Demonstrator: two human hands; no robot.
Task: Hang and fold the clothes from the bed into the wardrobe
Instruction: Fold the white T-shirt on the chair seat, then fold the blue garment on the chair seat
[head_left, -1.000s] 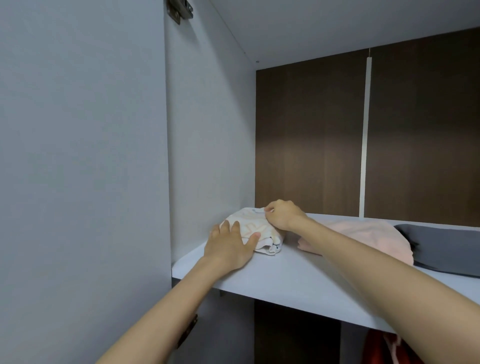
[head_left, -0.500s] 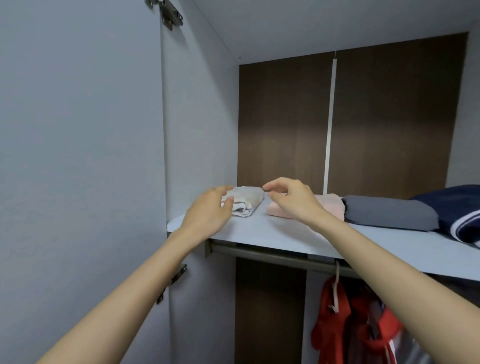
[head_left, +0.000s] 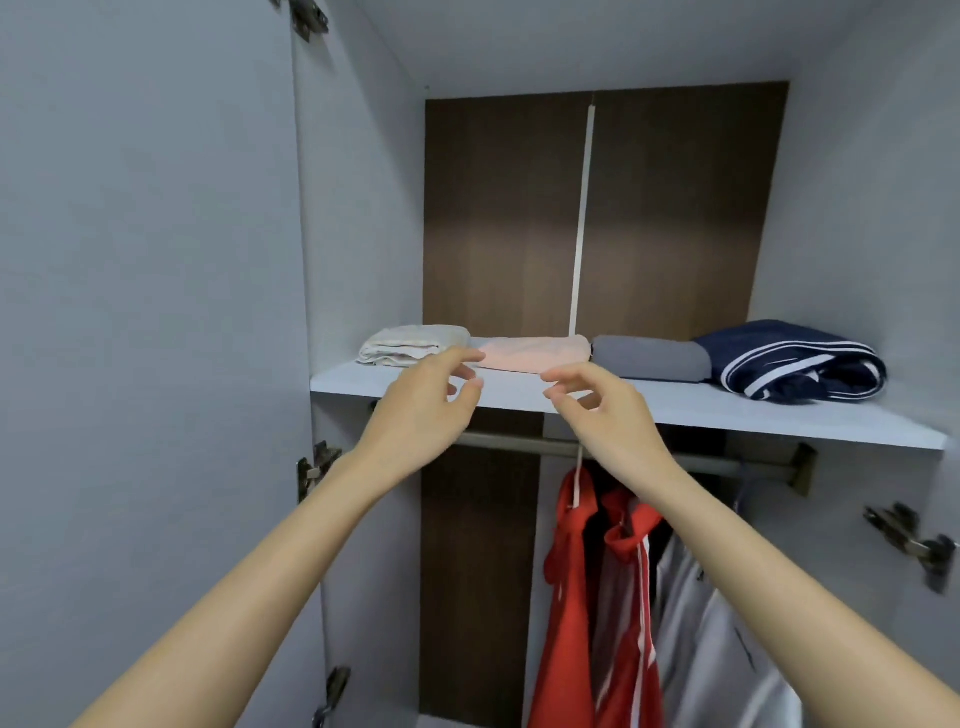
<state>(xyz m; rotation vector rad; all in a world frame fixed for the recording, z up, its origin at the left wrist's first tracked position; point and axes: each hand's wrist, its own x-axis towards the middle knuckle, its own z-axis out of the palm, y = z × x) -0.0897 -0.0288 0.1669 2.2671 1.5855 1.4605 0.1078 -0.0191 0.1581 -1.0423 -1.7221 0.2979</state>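
Observation:
On the white wardrobe shelf (head_left: 675, 410) lie folded clothes in a row: a cream piece (head_left: 410, 345) at the far left, then a pink one (head_left: 535, 353), a grey one (head_left: 652, 357) and a navy garment with white stripes (head_left: 800, 366). My left hand (head_left: 426, 410) hovers in front of the shelf edge, just short of the cream piece, fingers loosely apart and holding nothing. Beside it, my right hand (head_left: 602, 415) is also empty with curled, parted fingers. Below the shelf a red garment (head_left: 587, 597) hangs from the metal rail (head_left: 519, 444).
The open wardrobe door (head_left: 145, 312) fills the left side, with metal hinges (head_left: 317, 465) on it. A white garment (head_left: 727, 649) hangs to the right of the red one. Another hinge (head_left: 914, 543) juts from the right side panel. The back panel is dark wood.
Both hands have let go of the cream folded piece and drawn back from the shelf. The view has pulled away and dropped, so the rail and hanging clothes now show.

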